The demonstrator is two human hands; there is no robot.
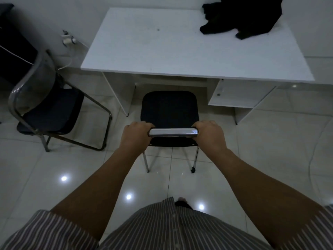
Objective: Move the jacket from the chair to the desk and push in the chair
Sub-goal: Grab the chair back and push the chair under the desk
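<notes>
A black jacket lies crumpled on the far right corner of the white desk. Straight before me stands a chair with a black seat and a clear backrest, its seat front just short of the desk's near edge. My left hand grips the left end of the backrest's top rail. My right hand grips the right end. Both arms reach forward over the tiled floor.
A second chair with a dark seat and clear back stands to the left of the desk, angled. A wall socket with white plugs and cables sits low behind it. A white drawer unit hangs under the desk's right side.
</notes>
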